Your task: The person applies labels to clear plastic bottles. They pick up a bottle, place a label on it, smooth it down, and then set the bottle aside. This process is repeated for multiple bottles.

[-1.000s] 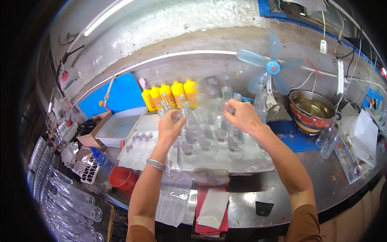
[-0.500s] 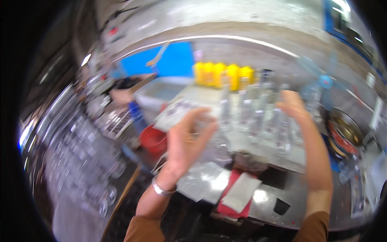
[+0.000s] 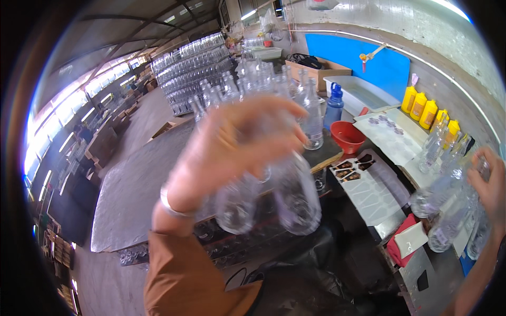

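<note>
My left hand (image 3: 232, 150) is raised in the middle of the view and grips clear glass bottles (image 3: 287, 203) by their necks; their round bases hang toward the camera. At the right edge my right hand (image 3: 487, 184) holds more clear bottles (image 3: 448, 203), tilted with bases pointing left and down. A bracelet shows on my left wrist above a brown sleeve.
Many clear bottles (image 3: 263, 79) stand on a dark table (image 3: 137, 184) behind my left hand. To the right are a blue bottle (image 3: 334, 105), a red bowl (image 3: 348, 138), a white tub (image 3: 361, 95), yellow squeeze bottles (image 3: 421, 108) and white label sheets (image 3: 369, 192).
The view has swung left from the worktable toward the dark table of bottles. Both hands have lifted clear bottles off the worktable; my left hand now carries them across toward the left.
</note>
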A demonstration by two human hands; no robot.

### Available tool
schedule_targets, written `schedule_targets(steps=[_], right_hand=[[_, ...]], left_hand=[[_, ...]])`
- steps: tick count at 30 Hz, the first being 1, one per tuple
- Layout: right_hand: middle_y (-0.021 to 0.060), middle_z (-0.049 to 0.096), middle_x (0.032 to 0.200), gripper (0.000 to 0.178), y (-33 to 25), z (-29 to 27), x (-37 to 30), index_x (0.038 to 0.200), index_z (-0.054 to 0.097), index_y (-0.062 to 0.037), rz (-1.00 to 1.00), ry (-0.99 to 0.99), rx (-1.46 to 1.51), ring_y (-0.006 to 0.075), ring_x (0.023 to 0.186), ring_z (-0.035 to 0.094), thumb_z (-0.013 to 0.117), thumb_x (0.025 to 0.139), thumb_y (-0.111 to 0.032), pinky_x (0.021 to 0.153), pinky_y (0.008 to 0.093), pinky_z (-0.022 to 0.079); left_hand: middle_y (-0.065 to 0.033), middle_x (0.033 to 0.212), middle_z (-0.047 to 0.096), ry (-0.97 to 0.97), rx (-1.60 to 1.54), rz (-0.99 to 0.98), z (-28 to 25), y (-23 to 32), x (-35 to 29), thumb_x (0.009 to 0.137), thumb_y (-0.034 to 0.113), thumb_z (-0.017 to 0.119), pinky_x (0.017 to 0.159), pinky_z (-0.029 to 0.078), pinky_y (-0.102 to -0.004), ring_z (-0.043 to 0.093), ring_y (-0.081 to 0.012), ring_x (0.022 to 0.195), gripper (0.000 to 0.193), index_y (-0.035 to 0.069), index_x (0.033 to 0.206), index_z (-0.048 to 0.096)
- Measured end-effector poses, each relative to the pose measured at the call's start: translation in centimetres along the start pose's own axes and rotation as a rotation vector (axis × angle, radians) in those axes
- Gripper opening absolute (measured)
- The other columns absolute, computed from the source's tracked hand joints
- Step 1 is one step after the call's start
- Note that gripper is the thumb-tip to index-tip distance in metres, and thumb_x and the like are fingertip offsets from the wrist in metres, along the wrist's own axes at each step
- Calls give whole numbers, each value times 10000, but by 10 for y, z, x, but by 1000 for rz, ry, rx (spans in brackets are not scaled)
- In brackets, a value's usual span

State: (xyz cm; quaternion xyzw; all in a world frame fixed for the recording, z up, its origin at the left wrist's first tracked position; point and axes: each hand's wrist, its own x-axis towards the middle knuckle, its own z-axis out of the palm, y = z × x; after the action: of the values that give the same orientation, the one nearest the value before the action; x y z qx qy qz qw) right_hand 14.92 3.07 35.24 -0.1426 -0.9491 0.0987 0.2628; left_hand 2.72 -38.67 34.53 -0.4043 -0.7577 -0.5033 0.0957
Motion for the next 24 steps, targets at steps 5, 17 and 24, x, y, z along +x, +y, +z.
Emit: schedule_targets(steps=[5, 17, 24], right_hand=[[14, 616, 714, 171, -174, 14, -4, 921, 582, -47, -335, -233, 532, 77, 615, 620, 654, 819, -165, 435, 225, 407], [84, 683, 674, 271, -424, 130, 32, 879, 660, 42, -686, -505, 415, 107, 471, 599, 692, 904, -225, 417, 264, 465], [108, 645, 590, 387, -474, 169, 54, 705, 639, 60, -636, -569, 320, 157, 459, 634, 684, 867, -288, 455, 303, 517]], left_hand=[[-113, 952, 727, 162, 343, -38, -177, -16, -20, 950, 320, 680, 440, 407, -142, 474, 13, 473, 470, -42, 1241, 614], [-77, 823, 723, 492, 563, -307, -349, -276, 4, 881, 297, 758, 447, 455, -236, 570, -72, 518, 485, -45, 1205, 638], [-59, 659, 676, 534, 518, -345, -331, -341, 30, 834, 317, 775, 503, 527, -274, 642, -117, 517, 453, -7, 1139, 692]])
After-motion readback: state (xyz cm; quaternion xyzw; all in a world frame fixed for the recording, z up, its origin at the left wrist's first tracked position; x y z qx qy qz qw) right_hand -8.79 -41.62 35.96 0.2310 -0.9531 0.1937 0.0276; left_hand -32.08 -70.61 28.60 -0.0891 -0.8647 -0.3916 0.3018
